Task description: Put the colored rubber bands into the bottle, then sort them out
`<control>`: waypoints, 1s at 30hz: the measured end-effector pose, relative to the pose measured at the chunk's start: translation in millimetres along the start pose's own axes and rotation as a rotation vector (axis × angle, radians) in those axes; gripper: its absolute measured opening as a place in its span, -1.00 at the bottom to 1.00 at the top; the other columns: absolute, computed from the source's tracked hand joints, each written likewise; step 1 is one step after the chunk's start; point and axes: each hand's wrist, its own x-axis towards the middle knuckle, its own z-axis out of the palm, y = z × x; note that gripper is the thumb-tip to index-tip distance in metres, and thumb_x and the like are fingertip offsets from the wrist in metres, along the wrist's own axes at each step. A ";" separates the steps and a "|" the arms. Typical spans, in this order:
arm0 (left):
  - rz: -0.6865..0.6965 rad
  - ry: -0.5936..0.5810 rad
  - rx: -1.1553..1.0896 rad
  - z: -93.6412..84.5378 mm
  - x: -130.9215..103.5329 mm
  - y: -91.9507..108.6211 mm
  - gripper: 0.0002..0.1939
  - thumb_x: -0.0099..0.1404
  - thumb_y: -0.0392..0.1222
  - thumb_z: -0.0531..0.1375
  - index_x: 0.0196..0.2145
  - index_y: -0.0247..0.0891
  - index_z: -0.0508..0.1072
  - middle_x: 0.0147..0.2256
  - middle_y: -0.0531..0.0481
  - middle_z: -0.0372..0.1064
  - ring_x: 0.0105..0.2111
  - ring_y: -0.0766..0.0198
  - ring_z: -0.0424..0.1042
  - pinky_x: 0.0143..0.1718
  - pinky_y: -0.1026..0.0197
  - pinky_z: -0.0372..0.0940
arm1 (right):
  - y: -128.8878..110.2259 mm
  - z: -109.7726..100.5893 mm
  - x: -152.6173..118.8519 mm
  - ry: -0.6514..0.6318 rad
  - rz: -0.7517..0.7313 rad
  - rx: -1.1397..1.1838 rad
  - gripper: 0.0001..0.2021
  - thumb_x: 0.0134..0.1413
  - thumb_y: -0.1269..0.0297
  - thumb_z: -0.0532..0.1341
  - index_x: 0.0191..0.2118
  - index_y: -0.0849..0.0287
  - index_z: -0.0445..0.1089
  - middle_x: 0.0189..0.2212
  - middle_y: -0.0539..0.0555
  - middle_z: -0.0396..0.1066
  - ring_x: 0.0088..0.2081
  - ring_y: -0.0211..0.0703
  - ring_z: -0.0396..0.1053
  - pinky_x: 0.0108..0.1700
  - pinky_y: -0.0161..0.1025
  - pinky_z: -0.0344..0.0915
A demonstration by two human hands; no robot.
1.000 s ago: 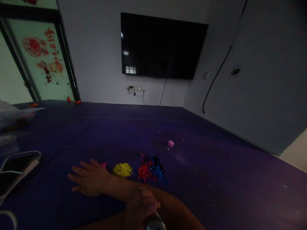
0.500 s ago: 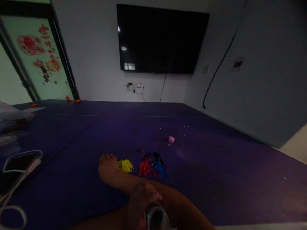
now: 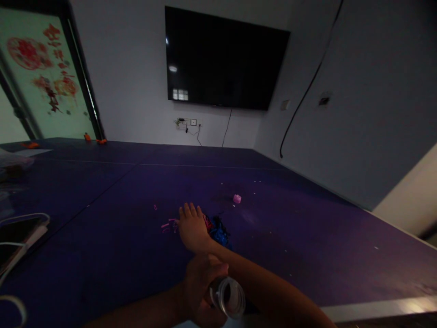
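I see red Chinese-style characters [image 3: 52, 33] running down the pale green door panel [image 3: 20, 98], too blurred for me to read. On the lower edge of the wall screen [image 3: 223, 59] I see a tiny mark, too small to make out

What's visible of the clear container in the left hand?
The clear container looks like thin, colourless plastic, glossy, with a round rim and ring-like ridges by its mouth. It is tilted, mouth toward the camera, with no lid visible there. The left hand wraps its side, hiding much of the body. It shows just below the right forearm; whether they touch, and what's inside, I can't tell.
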 end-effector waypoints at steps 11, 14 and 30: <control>0.045 -0.021 0.028 -5.7 0.0 0.2 -0.49 0.30 0.06 -0.04 0.11 -0.27 0.14 -0.39 -0.11 0.44 -0.41 0.20 0.43 -0.36 0.17 0.31 | -54.6 29.6 9.5 -0.164 -0.109 0.172 -0.49 0.26 0.18 -0.10 0.22 0.38 0.04 0.23 0.31 -0.03 0.24 0.09 -0.05 0.18 0.16 -0.05; 0.058 -0.022 0.023 -6.5 2.3 1.4 -0.47 0.30 0.08 -0.06 0.12 -0.29 0.13 -0.38 -0.12 0.44 -0.40 0.20 0.43 -0.35 0.17 0.32 | -26.6 30.5 2.6 -0.167 0.058 0.132 -0.51 0.25 0.24 -0.09 0.22 0.40 0.05 0.22 0.35 -0.04 0.25 0.10 -0.08 0.19 0.18 -0.12; 0.184 -0.082 0.098 -13.9 10.7 -6.1 -0.61 0.35 -0.12 -0.08 0.09 -0.30 0.14 -0.43 -0.07 0.46 -0.44 0.26 0.43 -0.42 0.22 0.31 | -37.4 25.9 61.7 -0.017 -0.364 0.118 -0.54 0.27 0.17 -0.11 0.22 0.24 0.02 0.27 0.14 -0.10 0.27 -0.04 -0.15 0.22 0.08 -0.07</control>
